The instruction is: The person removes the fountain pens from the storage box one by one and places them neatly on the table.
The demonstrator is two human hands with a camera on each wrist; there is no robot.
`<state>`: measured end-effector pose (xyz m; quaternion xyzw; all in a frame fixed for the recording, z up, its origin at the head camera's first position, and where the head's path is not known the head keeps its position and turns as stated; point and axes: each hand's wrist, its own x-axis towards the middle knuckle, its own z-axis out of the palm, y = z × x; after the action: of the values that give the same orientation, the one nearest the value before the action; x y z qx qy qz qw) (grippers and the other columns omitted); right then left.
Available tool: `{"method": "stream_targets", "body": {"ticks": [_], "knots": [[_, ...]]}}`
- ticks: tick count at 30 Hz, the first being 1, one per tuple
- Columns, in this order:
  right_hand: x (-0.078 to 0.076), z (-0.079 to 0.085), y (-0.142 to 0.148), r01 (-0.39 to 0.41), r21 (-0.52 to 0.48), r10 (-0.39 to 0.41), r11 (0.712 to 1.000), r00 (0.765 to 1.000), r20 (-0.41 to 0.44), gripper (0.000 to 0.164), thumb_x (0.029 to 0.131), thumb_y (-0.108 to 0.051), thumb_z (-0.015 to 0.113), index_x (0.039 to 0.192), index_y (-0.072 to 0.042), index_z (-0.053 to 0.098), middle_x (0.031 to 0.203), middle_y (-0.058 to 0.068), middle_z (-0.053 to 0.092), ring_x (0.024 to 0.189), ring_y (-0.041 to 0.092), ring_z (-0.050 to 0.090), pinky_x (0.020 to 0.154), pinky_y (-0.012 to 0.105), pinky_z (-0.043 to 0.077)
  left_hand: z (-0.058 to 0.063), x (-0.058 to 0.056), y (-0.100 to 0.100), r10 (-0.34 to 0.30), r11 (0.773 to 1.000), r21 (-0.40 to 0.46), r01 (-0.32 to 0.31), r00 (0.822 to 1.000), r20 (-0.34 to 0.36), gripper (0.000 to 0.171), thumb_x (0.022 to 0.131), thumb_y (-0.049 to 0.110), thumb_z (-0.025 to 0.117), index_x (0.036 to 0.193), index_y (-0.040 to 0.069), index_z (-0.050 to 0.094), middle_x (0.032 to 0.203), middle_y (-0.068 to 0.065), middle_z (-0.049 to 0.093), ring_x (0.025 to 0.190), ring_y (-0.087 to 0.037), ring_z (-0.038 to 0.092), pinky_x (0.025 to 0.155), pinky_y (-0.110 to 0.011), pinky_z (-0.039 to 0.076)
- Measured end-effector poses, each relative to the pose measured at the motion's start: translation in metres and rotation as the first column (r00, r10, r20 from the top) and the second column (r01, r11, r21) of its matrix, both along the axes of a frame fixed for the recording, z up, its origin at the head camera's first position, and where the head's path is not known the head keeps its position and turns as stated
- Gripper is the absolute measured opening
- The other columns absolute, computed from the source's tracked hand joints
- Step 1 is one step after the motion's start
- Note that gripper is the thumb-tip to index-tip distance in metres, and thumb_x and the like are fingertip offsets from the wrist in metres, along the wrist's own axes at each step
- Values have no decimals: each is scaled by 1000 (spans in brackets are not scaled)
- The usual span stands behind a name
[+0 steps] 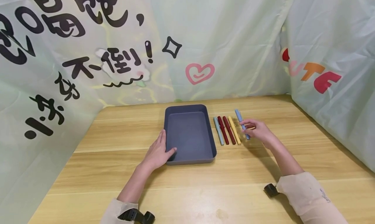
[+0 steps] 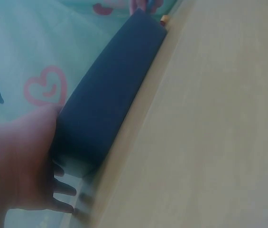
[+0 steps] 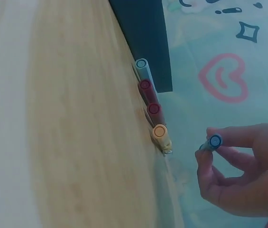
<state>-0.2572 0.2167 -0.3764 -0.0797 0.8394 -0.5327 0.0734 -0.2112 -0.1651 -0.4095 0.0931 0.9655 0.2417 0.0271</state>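
Observation:
A blue pen (image 1: 237,114) is pinched between the thumb and fingers of my right hand (image 1: 257,130). In the right wrist view the blue pen (image 3: 215,141) shows its round end and hangs above the tabletop. To its left lie a yellow pen (image 1: 234,130), two dark red pens (image 1: 223,130) and a light blue pen (image 1: 218,131), side by side. My left hand (image 1: 156,152) holds the dark blue tray (image 1: 190,133) at its near left corner, thumb over the rim and fingers along the outer wall. In the left wrist view those fingers (image 2: 63,187) extend past the tray wall (image 2: 105,90).
A wooden table (image 1: 190,185) carries everything. Printed cloth (image 1: 234,38) with black characters and a pink heart (image 1: 200,73) hangs along the back, left and right edges. Black wrist devices (image 1: 270,190) are worn at both sleeves.

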Motion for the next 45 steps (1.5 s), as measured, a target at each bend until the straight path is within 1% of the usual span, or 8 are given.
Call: {"method": "stream_targets", "body": {"ticks": [7,12,17,23,30,38,42,45], "knots": [[-5,-9,0,6,15,-6,1000,1000,5,38,87,3,56,122,14,45,107,27,50,83,23,56,65,27,49,-1,0,-1,1,1000,1,-1,1000,-9,88,91,44,52,145,-2,0,151,-19,4,135,-35,13,104,-49,18],[-6,-14,0,8,16,-9,1000,999,46,38,88,1,56,123,13,47,108,25,49,78,17,55,62,26,48,-1,0,-1,-2,1000,-1,2,1000,-9,88,91,44,51,145,-2,0,151,-19,3,135,-35,13,104,-49,18],[-7,-22,2,13,27,-15,1000,997,71,36,90,-3,56,123,10,49,107,22,52,76,16,54,61,27,47,0,1,0,-2,1000,-3,2,1000,-8,87,91,43,52,145,-2,1,151,-19,4,135,-35,14,104,-49,18],[-6,-26,3,19,70,-23,997,998,61,37,90,-7,57,123,7,50,106,21,53,77,18,53,61,28,46,-1,1,0,-4,1000,-4,4,1000,-5,88,91,43,52,145,-2,0,151,-18,3,135,-34,13,104,-49,18],[-5,-25,0,22,96,-24,995,999,23,39,89,-9,60,123,8,51,112,26,50,77,18,54,62,29,47,0,1,0,0,1000,1,0,1000,-10,87,91,42,52,145,-2,0,151,-19,4,134,-35,14,104,-49,18],[-4,-25,-1,17,111,-15,994,1000,-26,38,89,-8,60,122,9,52,111,29,53,75,18,55,60,28,47,2,1,0,2,1000,7,-2,1000,-6,87,91,42,52,145,-2,0,151,-18,4,134,-35,14,104,-49,18],[-4,-27,-1,19,94,-17,995,1000,-24,38,88,-6,61,121,9,52,109,26,53,79,19,56,60,28,48,1,1,0,0,1000,6,0,1000,-6,87,91,43,52,145,-2,0,151,-18,4,134,-35,14,104,-49,19],[-3,-29,-1,19,105,-16,994,999,-27,37,88,-7,60,122,8,52,108,23,52,84,20,56,61,28,48,1,2,0,1,1000,6,-1,1000,-2,87,91,43,52,145,-2,0,151,-18,4,134,-35,14,104,-49,19]]}}
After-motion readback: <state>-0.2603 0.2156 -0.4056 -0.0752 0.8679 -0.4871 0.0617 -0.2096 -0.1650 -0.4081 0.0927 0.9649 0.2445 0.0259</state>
